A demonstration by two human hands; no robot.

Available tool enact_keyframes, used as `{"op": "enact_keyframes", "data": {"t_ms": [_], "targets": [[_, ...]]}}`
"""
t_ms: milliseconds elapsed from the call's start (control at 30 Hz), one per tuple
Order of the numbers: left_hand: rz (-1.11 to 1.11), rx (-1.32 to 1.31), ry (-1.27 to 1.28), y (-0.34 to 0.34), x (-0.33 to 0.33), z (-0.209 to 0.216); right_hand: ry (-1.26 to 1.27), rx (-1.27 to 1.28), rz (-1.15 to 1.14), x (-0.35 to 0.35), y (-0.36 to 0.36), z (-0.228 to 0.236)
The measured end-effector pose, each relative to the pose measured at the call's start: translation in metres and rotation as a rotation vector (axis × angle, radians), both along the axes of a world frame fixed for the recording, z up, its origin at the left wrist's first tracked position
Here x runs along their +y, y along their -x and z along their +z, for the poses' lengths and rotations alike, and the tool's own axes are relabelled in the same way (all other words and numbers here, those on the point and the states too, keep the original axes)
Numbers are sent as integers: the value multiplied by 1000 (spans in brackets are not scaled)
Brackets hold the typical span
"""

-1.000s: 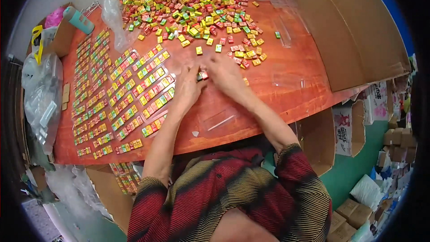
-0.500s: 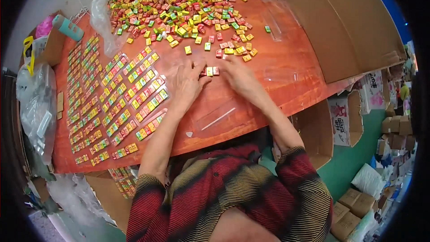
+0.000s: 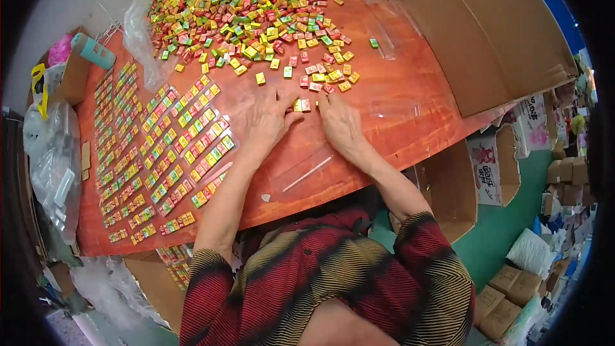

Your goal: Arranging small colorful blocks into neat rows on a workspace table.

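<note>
Two small boxes, one yellow and one red-and-white [image 3: 302, 105], sit side by side on the reddish table. My left hand [image 3: 270, 120] is closed around their left end, thumb below and fingers above, so part of the row may be hidden. Just to the right is my right hand [image 3: 341, 123], its fingers drawn together at the near edge of the loose boxes. A sliver of a yellow box shows at its thumb, and a red box [image 3: 328, 88] lies by its fingertips. Several loose yellow boxes [image 3: 335, 75] lie just beyond.
A big heap of small coloured boxes [image 3: 237, 13] covers the far side. Rows of boxes on clear trays [image 3: 186, 134] fill the left. Flat clear plastic [image 3: 307, 173] lies nearby. Large cardboard [image 3: 487, 32] stands at the right; plastic bags [image 3: 51, 154] hang left.
My right hand has turned more upright and shifted slightly, its fingers now by the loose boxes. Fewer boxes show between my hands. The whole view has shifted slightly.
</note>
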State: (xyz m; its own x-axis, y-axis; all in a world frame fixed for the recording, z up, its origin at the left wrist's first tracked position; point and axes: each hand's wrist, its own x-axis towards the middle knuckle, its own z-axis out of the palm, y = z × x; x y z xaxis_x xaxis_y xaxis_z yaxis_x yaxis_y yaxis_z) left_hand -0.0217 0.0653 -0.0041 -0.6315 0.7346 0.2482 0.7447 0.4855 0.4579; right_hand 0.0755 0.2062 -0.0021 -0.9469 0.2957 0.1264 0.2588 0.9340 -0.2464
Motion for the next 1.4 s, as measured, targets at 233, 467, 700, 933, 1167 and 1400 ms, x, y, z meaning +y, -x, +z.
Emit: {"op": "enact_keyframes", "data": {"t_ms": [233,467,700,933,1167,1400], "targets": [[4,61,24,-3,0,3,77,283,233,4,-19,2],[2,56,1,-3,3,3,91,236,207,13,3,-11],[5,114,9,-3,-3,1,191,69,200,14,-6,9],[-31,55,7,-2,-1,5,68,135,253,47,8,9],[-28,66,13,-2,-6,4,256,50,122,30,-11,20],[-36,109,13,-3,-4,2,363,149,200,32,-3,7]]}}
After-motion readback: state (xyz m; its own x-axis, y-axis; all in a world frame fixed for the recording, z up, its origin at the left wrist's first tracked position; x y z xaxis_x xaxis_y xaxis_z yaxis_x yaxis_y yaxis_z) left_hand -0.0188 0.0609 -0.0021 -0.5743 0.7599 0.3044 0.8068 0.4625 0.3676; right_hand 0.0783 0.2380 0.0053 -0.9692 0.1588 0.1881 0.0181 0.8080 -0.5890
